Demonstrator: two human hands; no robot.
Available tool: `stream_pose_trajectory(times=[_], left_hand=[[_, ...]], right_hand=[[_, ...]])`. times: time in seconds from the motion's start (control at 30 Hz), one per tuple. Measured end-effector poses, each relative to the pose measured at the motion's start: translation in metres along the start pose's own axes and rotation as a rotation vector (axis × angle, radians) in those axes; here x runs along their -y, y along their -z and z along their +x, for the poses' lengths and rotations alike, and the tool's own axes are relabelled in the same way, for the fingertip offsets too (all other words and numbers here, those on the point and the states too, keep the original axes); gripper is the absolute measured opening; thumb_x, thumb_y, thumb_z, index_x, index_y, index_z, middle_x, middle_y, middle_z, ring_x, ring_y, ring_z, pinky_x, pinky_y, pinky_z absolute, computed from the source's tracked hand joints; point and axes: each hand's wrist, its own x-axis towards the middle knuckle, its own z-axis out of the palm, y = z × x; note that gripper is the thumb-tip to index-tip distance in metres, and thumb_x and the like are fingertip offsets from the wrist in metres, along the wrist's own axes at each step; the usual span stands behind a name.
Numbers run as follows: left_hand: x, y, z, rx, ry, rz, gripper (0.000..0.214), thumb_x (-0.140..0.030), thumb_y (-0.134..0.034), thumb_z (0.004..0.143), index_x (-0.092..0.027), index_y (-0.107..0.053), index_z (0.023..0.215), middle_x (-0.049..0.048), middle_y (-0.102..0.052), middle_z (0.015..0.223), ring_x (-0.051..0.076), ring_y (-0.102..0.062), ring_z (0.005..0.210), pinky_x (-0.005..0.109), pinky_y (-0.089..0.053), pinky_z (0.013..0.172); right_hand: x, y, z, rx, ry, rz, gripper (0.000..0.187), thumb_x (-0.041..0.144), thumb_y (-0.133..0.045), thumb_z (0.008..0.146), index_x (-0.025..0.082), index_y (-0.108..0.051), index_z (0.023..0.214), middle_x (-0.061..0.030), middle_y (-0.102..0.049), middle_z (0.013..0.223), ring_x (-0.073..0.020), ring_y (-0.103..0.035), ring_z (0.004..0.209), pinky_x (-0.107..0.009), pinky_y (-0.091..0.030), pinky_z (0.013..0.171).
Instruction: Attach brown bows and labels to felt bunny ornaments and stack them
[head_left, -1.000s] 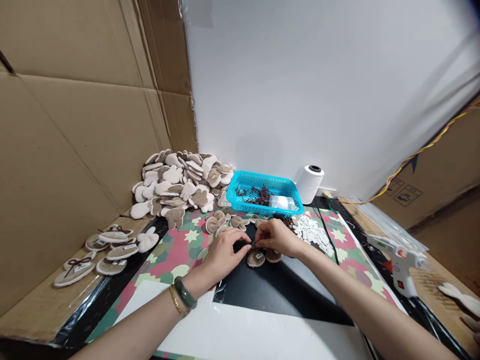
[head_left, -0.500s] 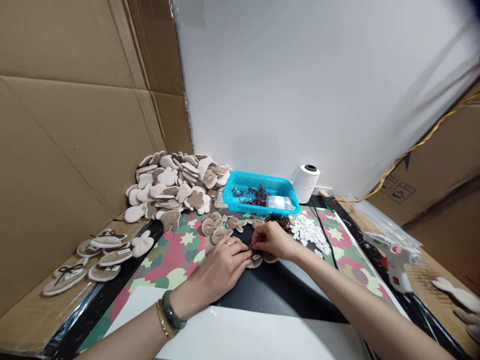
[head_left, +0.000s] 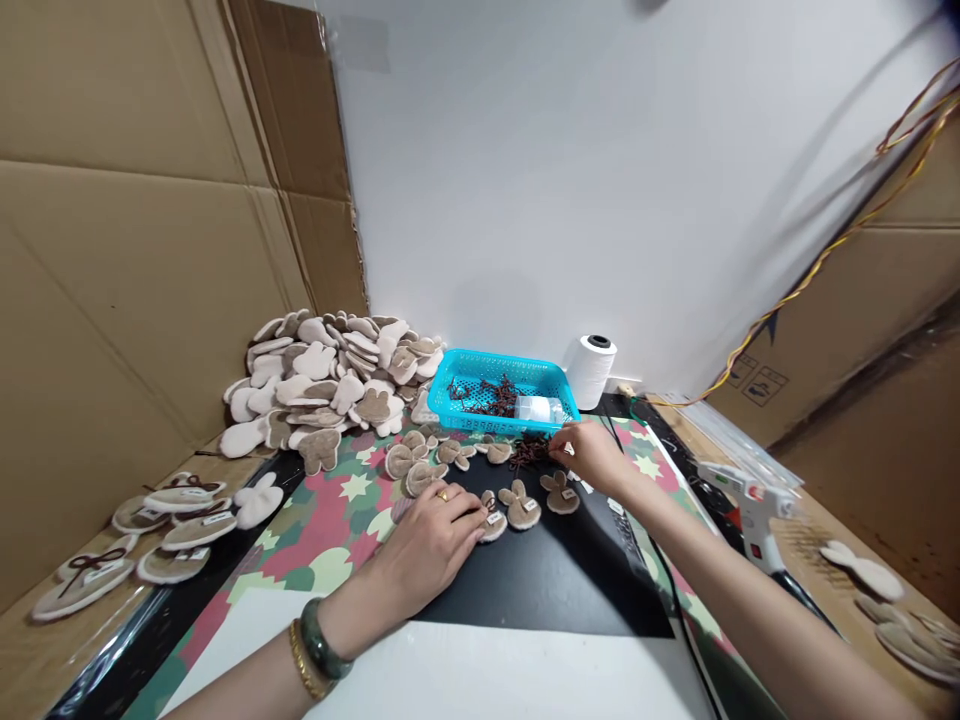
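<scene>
My left hand [head_left: 429, 540] rests palm down on the black mat [head_left: 547, 590], fingers laid out together. Its fingertips touch the edge of a brown rabbit-shaped plush patch [head_left: 493, 522] bearing a small white label. Beside that patch lie two more labelled rabbit patches, one in the middle [head_left: 523, 506] and one at the right [head_left: 562, 494]. My right hand [head_left: 596, 458] has thumb and fingers pinched at the right edge of a heap of dark brown cord bows [head_left: 529, 452]. Whatever sits between those fingertips is too small to make out. White labels [head_left: 581, 482] lie partly hidden beneath this hand.
A blue basket [head_left: 502, 362] holds brown bows and a clear container. Behind it stands a white thread cone [head_left: 592, 372]. Plush patches are heaped [head_left: 322, 375] at the left; finished-looking ones with bows [head_left: 90, 575] lie nearer. A glue gun [head_left: 757, 505] and cable are at the right.
My right hand has left the patch by my left hand and moved right to the bow heap, uncovering the labelled patches. My left hand stays by its patch. The view has shifted slightly.
</scene>
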Motion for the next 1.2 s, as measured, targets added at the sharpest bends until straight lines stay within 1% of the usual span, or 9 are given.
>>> stream_pose_trajectory(times=[0.17, 0.43, 0.57, 0.67, 0.83, 0.93, 1.03, 1.1, 1.2], left_hand=[[0.001, 0.0, 0.0, -0.024, -0.011, -0.014, 0.025, -0.013, -0.051, 0.1, -0.02, -0.073, 0.109, 0.0071, -0.075, 0.103, 0.023, -0.067, 0.095, 0.045, -0.052, 0.094], [0.005, -0.002, -0.004, -0.025, 0.03, -0.08, 0.024, -0.014, -0.055, 0.099, -0.022, -0.072, 0.114, 0.0077, -0.075, 0.106, 0.024, -0.067, 0.098, 0.043, -0.053, 0.094], [0.004, -0.001, -0.004, -0.019, 0.04, -0.099, 0.024, -0.015, -0.054, 0.1, -0.02, -0.072, 0.115, 0.0082, -0.074, 0.107, 0.023, -0.067, 0.1, 0.043, -0.053, 0.094], [0.004, 0.0, -0.003, -0.01, 0.055, -0.116, 0.022, -0.015, -0.053, 0.101, -0.018, -0.071, 0.113, 0.0083, -0.074, 0.106, 0.023, -0.067, 0.1, 0.043, -0.054, 0.094], [0.004, 0.002, -0.001, -0.018, 0.063, -0.117, 0.02, -0.016, -0.054, 0.101, -0.018, -0.072, 0.111, 0.0075, -0.074, 0.106, 0.023, -0.067, 0.099, 0.045, -0.052, 0.098], [0.003, 0.004, -0.001, -0.049, 0.05, -0.102, 0.021, -0.015, -0.056, 0.099, -0.02, -0.072, 0.112, 0.0065, -0.075, 0.107, 0.023, -0.068, 0.1, 0.046, -0.049, 0.102], [0.003, 0.006, 0.002, -0.106, 0.054, -0.118, 0.022, -0.015, -0.058, 0.098, -0.021, -0.072, 0.114, 0.0069, -0.074, 0.107, 0.022, -0.068, 0.1, 0.044, -0.051, 0.098], [0.002, 0.008, 0.008, -0.158, 0.081, -0.158, 0.021, -0.015, -0.058, 0.099, -0.021, -0.072, 0.112, 0.0073, -0.075, 0.105, 0.022, -0.069, 0.098, 0.041, -0.053, 0.092], [-0.003, 0.01, 0.024, -0.225, 0.147, -0.277, 0.019, -0.016, -0.061, 0.097, -0.021, -0.074, 0.11, 0.0068, -0.075, 0.102, 0.021, -0.07, 0.096, 0.037, -0.056, 0.087]], right_hand=[[0.021, -0.021, -0.002, 0.017, 0.103, -0.184, 0.02, 0.01, -0.061, 0.088, 0.019, -0.079, 0.09, -0.01, -0.073, 0.095, -0.0236, -0.063, 0.087, -0.032, -0.042, 0.075], [0.026, -0.038, 0.01, 0.022, 0.143, -0.361, 0.02, 0.008, -0.059, 0.086, 0.016, -0.075, 0.077, -0.0134, -0.069, 0.089, -0.028, -0.055, 0.093, -0.04, -0.033, 0.081], [0.024, -0.039, 0.007, -0.001, 0.109, -0.36, 0.018, 0.009, -0.06, 0.087, 0.016, -0.073, 0.076, -0.0108, -0.07, 0.089, -0.0264, -0.056, 0.092, -0.038, -0.031, 0.079], [0.026, -0.029, 0.002, -0.009, 0.1, -0.333, 0.016, 0.011, -0.061, 0.089, 0.018, -0.072, 0.08, -0.0076, -0.07, 0.091, -0.0242, -0.057, 0.092, -0.036, -0.03, 0.079], [0.029, -0.009, -0.008, -0.07, 0.117, -0.132, 0.012, 0.011, -0.064, 0.09, 0.019, -0.07, 0.082, -0.0059, -0.071, 0.093, -0.0228, -0.06, 0.093, -0.034, -0.032, 0.082], [0.03, -0.005, -0.015, -0.13, 0.155, -0.03, 0.013, 0.01, -0.066, 0.088, 0.019, -0.069, 0.079, -0.0046, -0.071, 0.09, -0.0222, -0.061, 0.092, -0.036, -0.032, 0.084], [0.032, -0.003, -0.023, -0.163, 0.214, 0.079, 0.015, 0.009, -0.065, 0.089, 0.019, -0.067, 0.078, -0.0034, -0.071, 0.086, -0.0209, -0.06, 0.087, -0.037, -0.034, 0.084], [0.034, -0.002, -0.028, -0.163, 0.227, 0.24, 0.014, 0.013, -0.064, 0.09, 0.02, -0.066, 0.078, -0.0031, -0.07, 0.083, -0.0199, -0.059, 0.082, -0.035, -0.037, 0.08], [0.037, 0.001, -0.033, -0.095, 0.13, 0.606, 0.014, 0.028, -0.067, 0.091, 0.02, -0.067, 0.08, -0.0023, -0.068, 0.078, -0.0181, -0.058, 0.073, -0.031, -0.042, 0.068]])
